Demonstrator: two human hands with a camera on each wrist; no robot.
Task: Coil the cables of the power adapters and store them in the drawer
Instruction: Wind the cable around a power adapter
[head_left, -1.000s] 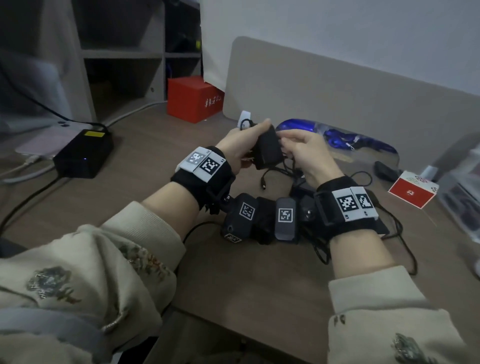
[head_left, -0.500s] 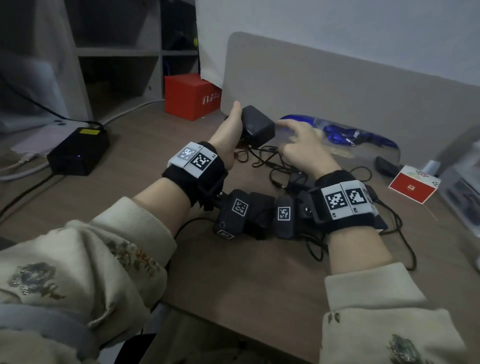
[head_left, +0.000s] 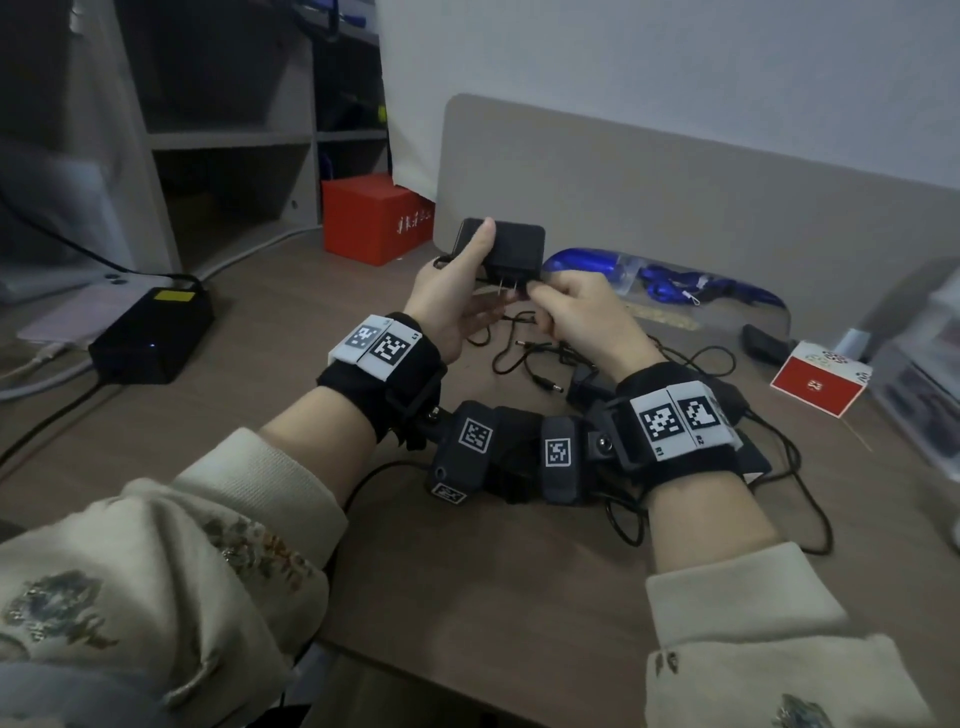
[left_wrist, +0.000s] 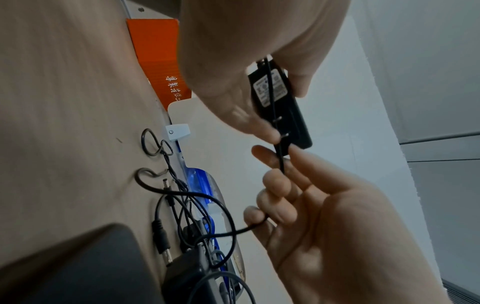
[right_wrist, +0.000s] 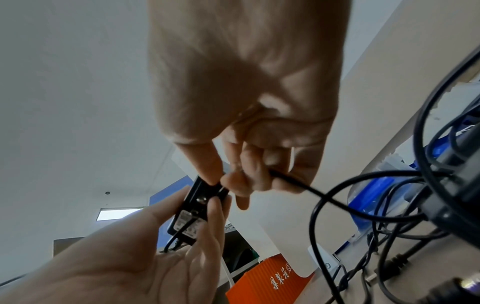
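The black adapter (head_left: 511, 249) is held up above the desk (head_left: 519, 597), just in front of the grey divider panel (head_left: 675, 208), prongs pointing down, gripped by the left hand (head_left: 457, 291) with the thumb laid across its face. Its thin cable (left_wrist: 275, 156) is pinched just below the adapter by the right hand (head_left: 576, 312), thumb and forefinger closed on it, and in the left wrist view it is seen running along the adapter's labelled side. The first wrap looks to be just beginning. To do it well, the cable is best kept lightly taut and laid in even turns round the adapter's body, clear of the prongs, with the right hand feeding slack so that no kink is pulled tight; the trailing length runs down into the tangle (head_left: 545, 353) on the desk below the adapter and will probably need to be teased free as it comes. Counted: one adapter is in hand; at least one more black adapter lies in the pile near the right wrist, though the exact number cannot be told through the crossed cables; two barrel plugs are seen on the desk below the adapter; no drawer is in view. Left of the adapter one red box (head_left: 374, 218) is seen.
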